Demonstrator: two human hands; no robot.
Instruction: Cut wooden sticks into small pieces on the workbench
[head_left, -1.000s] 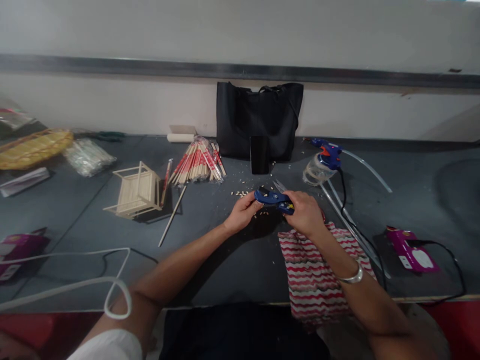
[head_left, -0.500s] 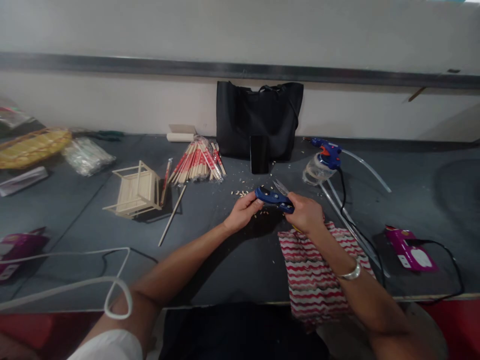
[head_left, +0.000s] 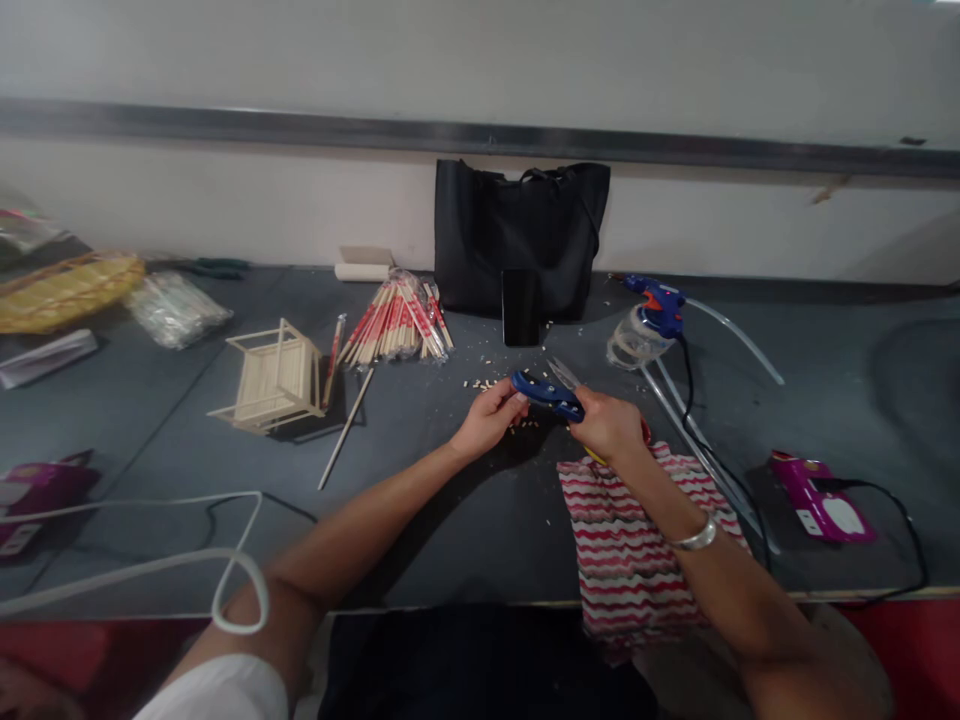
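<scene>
Two bare hands meet over the middle of a dark bench [head_left: 442,540], seen from the wearer's head. Between them, just above the bench, is a blue tool [head_left: 546,393]. The right hand [head_left: 611,428] is closed around the tool's handle end. The left hand [head_left: 486,422] is nearly closed, thumb and fingers pinched together at the tool's other end; whether they grip the tool itself or something small cannot be told. A silver bracelet [head_left: 697,533] circles the right wrist.

Small pale bits [head_left: 484,384] lie scattered under and around the hands. A pointed metal blade [head_left: 561,373] shows just beyond the right hand, and a striped cloth [head_left: 626,560] lies below the right forearm.

Behind the hands, a phone [head_left: 520,308] leans upright against a black bag [head_left: 517,220]. To the left are chopsticks [head_left: 394,320] in red-marked wrappers, a loose stick [head_left: 345,430] and a little chair [head_left: 277,385] made of sticks. To the right, a blue glue gun [head_left: 660,300] rests on a clear jar [head_left: 637,340]; farther right lies a purple box [head_left: 823,498].
</scene>
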